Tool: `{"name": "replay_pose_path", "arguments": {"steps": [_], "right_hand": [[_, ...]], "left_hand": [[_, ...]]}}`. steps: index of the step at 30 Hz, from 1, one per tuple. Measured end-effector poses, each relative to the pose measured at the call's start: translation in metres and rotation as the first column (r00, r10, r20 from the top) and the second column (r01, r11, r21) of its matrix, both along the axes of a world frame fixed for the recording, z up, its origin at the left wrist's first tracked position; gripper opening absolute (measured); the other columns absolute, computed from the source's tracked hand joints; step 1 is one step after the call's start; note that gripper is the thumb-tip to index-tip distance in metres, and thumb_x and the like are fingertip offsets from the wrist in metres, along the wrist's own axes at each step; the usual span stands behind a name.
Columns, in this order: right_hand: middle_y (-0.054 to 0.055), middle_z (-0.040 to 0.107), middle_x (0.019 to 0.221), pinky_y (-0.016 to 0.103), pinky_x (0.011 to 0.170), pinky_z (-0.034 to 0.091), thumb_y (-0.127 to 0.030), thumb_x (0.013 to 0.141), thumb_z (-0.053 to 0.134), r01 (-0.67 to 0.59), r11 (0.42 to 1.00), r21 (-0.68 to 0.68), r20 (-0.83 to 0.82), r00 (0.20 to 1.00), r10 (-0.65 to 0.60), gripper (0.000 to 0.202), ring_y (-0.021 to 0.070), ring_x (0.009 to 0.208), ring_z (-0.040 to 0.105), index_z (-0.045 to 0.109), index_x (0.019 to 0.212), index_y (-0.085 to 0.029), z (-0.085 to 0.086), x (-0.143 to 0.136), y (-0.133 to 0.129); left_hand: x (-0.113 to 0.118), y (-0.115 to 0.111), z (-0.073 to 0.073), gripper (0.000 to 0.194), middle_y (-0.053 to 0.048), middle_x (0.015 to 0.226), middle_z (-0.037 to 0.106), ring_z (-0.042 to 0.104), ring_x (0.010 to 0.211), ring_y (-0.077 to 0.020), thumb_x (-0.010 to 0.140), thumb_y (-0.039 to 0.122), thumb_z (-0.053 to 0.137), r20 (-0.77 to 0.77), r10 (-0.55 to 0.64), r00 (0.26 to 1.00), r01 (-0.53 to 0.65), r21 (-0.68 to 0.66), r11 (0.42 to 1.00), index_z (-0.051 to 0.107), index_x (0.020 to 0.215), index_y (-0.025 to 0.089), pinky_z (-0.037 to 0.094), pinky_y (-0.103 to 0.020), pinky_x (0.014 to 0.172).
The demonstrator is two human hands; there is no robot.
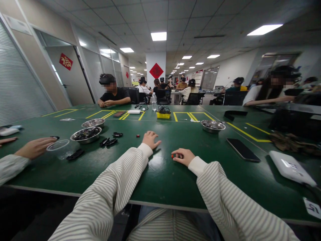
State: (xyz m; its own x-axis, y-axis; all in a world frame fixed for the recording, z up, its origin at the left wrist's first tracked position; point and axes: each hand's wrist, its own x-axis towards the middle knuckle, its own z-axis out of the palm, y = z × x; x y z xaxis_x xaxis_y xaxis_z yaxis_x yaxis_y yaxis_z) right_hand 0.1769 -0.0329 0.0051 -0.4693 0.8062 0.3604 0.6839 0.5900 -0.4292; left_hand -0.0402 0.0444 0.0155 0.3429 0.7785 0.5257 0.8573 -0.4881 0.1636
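Note:
My left hand point(150, 140) is over the green table point(160, 187), palm down, fingers apart and holding nothing. A small red piece point(137, 136) lies on the table to its left. Nearer to me on the right, my right hand point(184, 156) has its thumb and fingers curled around a small orange-red piece point(172, 156) with something dark beside it; its exact kind is too small to make out. Left of my left hand are several black plastic parts point(109, 142) and a steel bowl point(86, 140) filled with small dark parts.
Another steel bowl point(212, 126), a phone point(243, 149) and a white device point(292, 167) are on the right. A neighbour's hand point(37, 147) reaches by a clear plastic cup point(59, 149) at left. Farther back stand a yellow tray point(163, 115) with cables and a bottle point(153, 101).

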Motion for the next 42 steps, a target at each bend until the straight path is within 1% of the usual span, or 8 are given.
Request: {"name": "replay_pose_path", "arguments": {"steps": [1, 3, 7, 11, 15, 21, 25, 42], "right_hand": [[0.001, 0.057, 0.063, 0.021, 0.053, 0.037, -0.033, 0.063, 0.057, -0.007, 1.000, 0.010, 0.024, 1.000, 0.006, 0.028, 0.0082, 0.050, 0.044, 0.061, 0.086, -0.018, 0.000, -0.001, 0.001], [0.001, 0.056, 0.064, 0.021, 0.054, 0.037, -0.031, 0.064, 0.057, -0.009, 1.000, 0.023, 0.045, 0.999, 0.008, 0.023, 0.0081, 0.051, 0.044, 0.062, 0.082, -0.018, -0.001, -0.003, 0.001], [0.001, 0.055, 0.065, 0.021, 0.055, 0.037, -0.027, 0.065, 0.056, -0.023, 0.998, 0.050, 0.040, 0.999, 0.021, 0.014, 0.0087, 0.054, 0.045, 0.062, 0.074, -0.018, -0.001, -0.004, 0.002], [0.002, 0.058, 0.067, 0.022, 0.058, 0.039, -0.025, 0.063, 0.056, -0.033, 0.997, 0.070, 0.026, 0.999, 0.031, 0.012, 0.0105, 0.059, 0.049, 0.062, 0.071, -0.017, -0.002, -0.003, 0.001], [0.002, 0.060, 0.065, 0.019, 0.050, 0.040, -0.025, 0.064, 0.054, 0.031, 0.999, -0.011, -0.098, 0.995, -0.032, 0.014, 0.0097, 0.056, 0.053, 0.061, 0.073, -0.017, 0.002, -0.003, -0.003], [0.003, 0.063, 0.069, 0.020, 0.051, 0.044, -0.026, 0.065, 0.053, 0.079, 0.992, -0.101, -0.291, 0.951, -0.106, 0.017, 0.0119, 0.061, 0.058, 0.060, 0.076, -0.016, 0.007, -0.002, -0.005], [0.005, 0.063, 0.069, 0.023, 0.056, 0.048, -0.028, 0.063, 0.054, 0.060, 0.990, -0.131, -0.355, 0.929, -0.103, 0.020, 0.0130, 0.060, 0.059, 0.060, 0.076, -0.014, 0.003, -0.002, -0.003], [0.006, 0.064, 0.066, 0.027, 0.057, 0.051, -0.030, 0.055, 0.061, 0.029, 0.970, -0.241, -0.561, 0.812, -0.164, 0.023, 0.0164, 0.060, 0.061, 0.061, 0.071, -0.013, -0.002, -0.003, 0.000]], "left_hand": [[-0.012, 0.008, 0.000, 0.032, -0.004, 0.100, 0.046, 0.031, 0.101, -0.0215, 0.065, 0.037, 0.055, 0.026, 0.135, 0.991, -0.135, -0.001, 0.991, 0.053, 0.091, 0.020, 0.029, -0.033, 0.083], [-0.036, 0.024, -0.002, 0.026, -0.006, 0.100, 0.045, 0.030, 0.101, -0.0234, 0.069, 0.028, 0.052, 0.058, 0.263, 0.963, -0.261, -0.036, 0.965, 0.052, 0.093, 0.016, 0.030, -0.034, 0.081], [-0.061, 0.042, -0.010, 0.012, -0.006, 0.080, 0.050, 0.040, 0.087, -0.0201, 0.073, 0.014, 0.045, 0.050, 0.308, 0.950, -0.298, -0.147, 0.943, 0.056, 0.079, 0.012, 0.035, -0.033, 0.074], [-0.051, 0.041, -0.014, 0.020, -0.002, 0.079, 0.054, 0.045, 0.079, -0.0146, 0.070, 0.007, 0.046, 0.038, 0.153, 0.988, -0.143, -0.190, 0.971, 0.057, 0.084, 0.015, 0.037, -0.028, 0.075], [-0.018, 0.019, -0.014, 0.027, 0.001, 0.081, 0.057, 0.049, 0.072, -0.0086, 0.068, 0.015, 0.053, 0.077, -0.053, 0.996, 0.068, -0.211, 0.975, 0.053, 0.094, 0.018, 0.040, -0.020, 0.072], [0.037, -0.039, -0.012, 0.025, 0.000, 0.073, 0.058, 0.051, 0.063, -0.0083, 0.066, 0.022, 0.055, 0.269, -0.401, 0.876, 0.444, -0.126, 0.887, 0.054, 0.090, 0.017, 0.043, -0.021, 0.063], [0.049, -0.056, -0.009, 0.023, -0.001, 0.072, 0.056, 0.050, 0.064, -0.0088, 0.066, 0.019, 0.054, 0.278, -0.432, 0.858, 0.469, -0.081, 0.879, 0.054, 0.089, 0.017, 0.042, -0.022, 0.064], [0.047, -0.059, -0.006, 0.022, -0.001, 0.074, 0.056, 0.047, 0.067, -0.0105, 0.070, 0.024, 0.051, 0.250, -0.478, 0.842, 0.503, -0.048, 0.863, 0.053, 0.090, 0.017, 0.041, -0.023, 0.065]]}}
